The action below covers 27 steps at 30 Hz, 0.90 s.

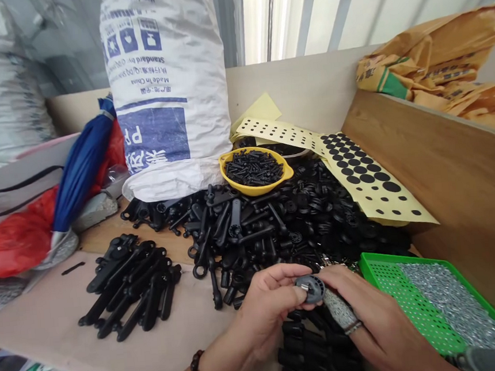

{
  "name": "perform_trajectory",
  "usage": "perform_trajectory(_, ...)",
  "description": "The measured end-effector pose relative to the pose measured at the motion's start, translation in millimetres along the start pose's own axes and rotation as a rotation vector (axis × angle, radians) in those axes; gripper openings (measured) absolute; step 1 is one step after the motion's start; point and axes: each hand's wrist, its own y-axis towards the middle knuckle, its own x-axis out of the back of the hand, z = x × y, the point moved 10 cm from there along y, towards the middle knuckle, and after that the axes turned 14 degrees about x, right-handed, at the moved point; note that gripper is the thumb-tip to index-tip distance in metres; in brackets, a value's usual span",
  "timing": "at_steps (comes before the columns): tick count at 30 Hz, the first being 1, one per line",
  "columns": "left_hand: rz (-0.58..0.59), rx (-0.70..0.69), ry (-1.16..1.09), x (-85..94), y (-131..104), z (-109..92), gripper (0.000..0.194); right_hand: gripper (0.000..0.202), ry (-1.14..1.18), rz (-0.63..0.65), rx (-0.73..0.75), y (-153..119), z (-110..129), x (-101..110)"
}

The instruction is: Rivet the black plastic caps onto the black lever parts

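- Black arms (130, 285): near the table's (60, 317) left edge.
- Left hand (268, 299): fingers clamped on the grey disc (316, 286), near the front edge.
- Right hand (371, 307): fingers at the disc's right rim; whether gripping, cannot tell.
- Green tray (403, 302): right edge.

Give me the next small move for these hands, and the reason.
I'd press the left hand's thumb lightly on the small silvery piece, perhaps to check its seating. That thumb is already beside it, and the right hand is at the round gray part's opposite edge, seemingly able to brace it.
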Motion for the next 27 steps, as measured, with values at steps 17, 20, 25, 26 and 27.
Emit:
perform_trajectory(17,0.062,-0.012,-0.109,-6.5,-7.2,8.8,0.03,0.028,-0.014,0.009,0.024,-1.0,11.2,0.3)
perform_trajectory(20,0.062,0.029,-0.108,-7.4,-6.7,14.8,0.032,0.031,-0.089,-0.034,0.063,-5.8,13.9,6.7)
perform_trajectory(25,0.083,0.067,-0.113,-10.8,-6.5,20.3,0.032,0.035,-0.104,-0.051,0.082,-13.2,14.0,10.5)
perform_trajectory(26,0.087,0.069,-0.119,-10.8,-6.3,21.0,0.032,0.036,-0.096,-0.051,0.078,-14.2,13.6,10.3)
perform_trajectory(27,0.091,0.071,-0.125,-10.7,-6.1,21.6,0.033,0.036,-0.084,-0.052,0.073,-15.2,13.3,10.1)
